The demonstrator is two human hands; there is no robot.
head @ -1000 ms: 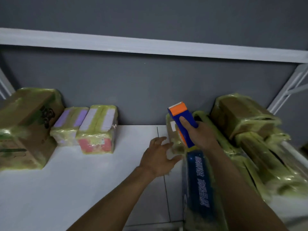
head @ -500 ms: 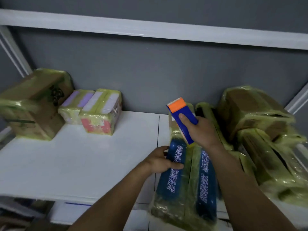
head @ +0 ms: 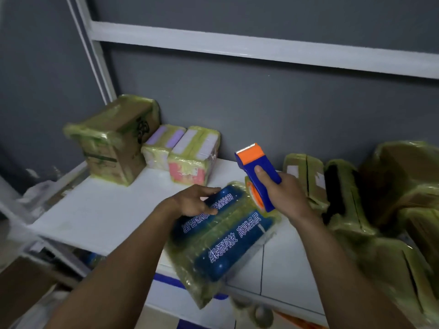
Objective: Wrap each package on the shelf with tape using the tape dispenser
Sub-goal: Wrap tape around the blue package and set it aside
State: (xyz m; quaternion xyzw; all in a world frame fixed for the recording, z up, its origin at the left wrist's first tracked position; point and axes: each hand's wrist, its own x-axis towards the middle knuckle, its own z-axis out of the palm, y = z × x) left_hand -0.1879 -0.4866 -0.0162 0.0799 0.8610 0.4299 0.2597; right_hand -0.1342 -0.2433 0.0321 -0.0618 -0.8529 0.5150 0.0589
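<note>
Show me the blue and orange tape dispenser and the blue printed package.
blue and orange tape dispenser [head: 248, 167]: head view, blue body.
blue printed package [head: 228, 255]: head view, lower blue panel.

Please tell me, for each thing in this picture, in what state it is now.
blue package, taped, flat, overhanging the shelf front edge
tape dispenser, gripped, cutter end up
left hand, fingers resting on the blue package
right hand, grips the tape dispenser
brown box, taped, standing at back left
two small packages, taped, side by side
right pile, taped packages, heaped
</note>
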